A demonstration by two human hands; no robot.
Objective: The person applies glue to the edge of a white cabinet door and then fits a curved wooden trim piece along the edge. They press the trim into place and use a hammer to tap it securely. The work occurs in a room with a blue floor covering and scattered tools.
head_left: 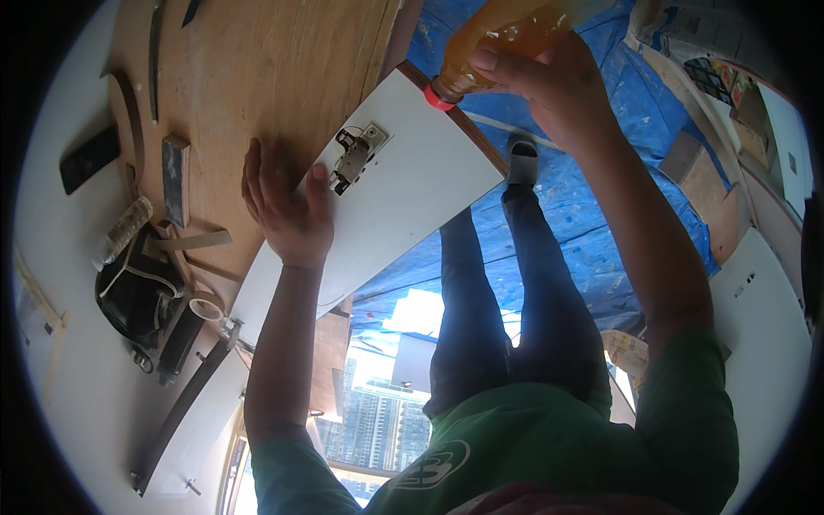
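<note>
My right hand (pixel 554 90) is wrapped around a clear plastic bottle (pixel 485 47) of amber liquid. The bottle is tipped neck down, and its red cap (pixel 440 94) meets the bare brown end edge of a white panel (pixel 429 180). Whether the cap presses on the edge I cannot tell. A metal cabinet hinge (pixel 356 159) is fitted on the panel's white face. Beside that hinge my left hand (pixel 292 210) lies over the panel's left side, fingers stretched toward the plywood surface (pixel 257 77) and thumb apart on the panel.
On the left lie a phone (pixel 90 160), a narrow block (pixel 176 180), a black pouch (pixel 137 287), a roll of tape (pixel 206 306) and several edging strips (pixel 129 112). Blue sheeting (pixel 575 223) covers the floor under my legs. Another white panel (pixel 764 318) stands on the right.
</note>
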